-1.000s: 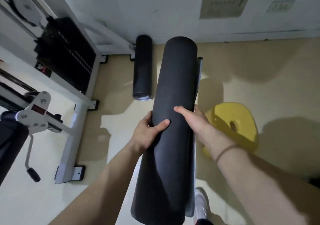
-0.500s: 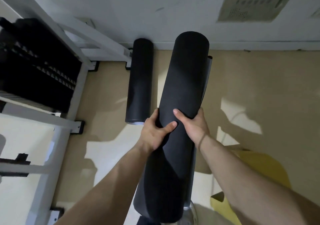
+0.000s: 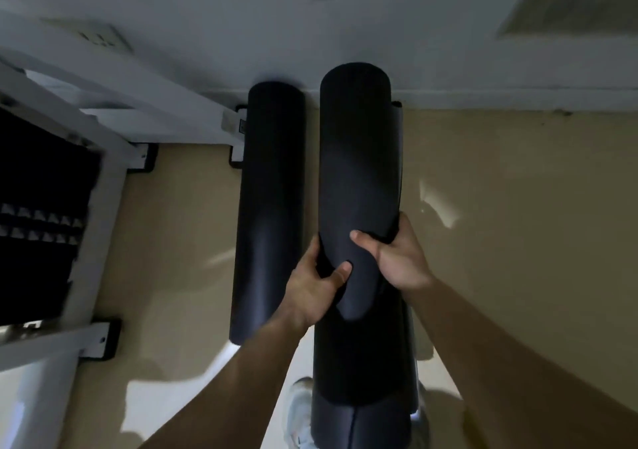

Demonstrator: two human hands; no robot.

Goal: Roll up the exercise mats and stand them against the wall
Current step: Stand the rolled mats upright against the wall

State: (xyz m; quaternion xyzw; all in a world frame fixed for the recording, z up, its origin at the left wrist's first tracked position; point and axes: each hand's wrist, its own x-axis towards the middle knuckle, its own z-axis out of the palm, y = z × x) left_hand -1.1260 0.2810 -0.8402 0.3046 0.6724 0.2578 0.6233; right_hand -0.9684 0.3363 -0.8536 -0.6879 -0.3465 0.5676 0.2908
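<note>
A shoe (image 3: 299, 410) shows below the wrists. Both hands clamp the rolled mat (image 3: 355, 179) at mid-length: left hand (image 3: 316, 288) wrapped round its left side, right hand (image 3: 402, 259) round its right, fingers (image 3: 360, 238) curled tight. Beyond the fingers its far end nears the wall (image 3: 310, 17), beside a second mat (image 3: 271, 207) already leaning there. Judged step: placing. Next, stand it upright, loose flap tucked against the wall.

The rolled mat (image 3: 355, 158) at the centre looks like smooth, matt black foam or rubber. The second roll (image 3: 272, 207) has a soft sheen. At left, the machine frame (image 3: 103, 186) is white painted metal.
</note>
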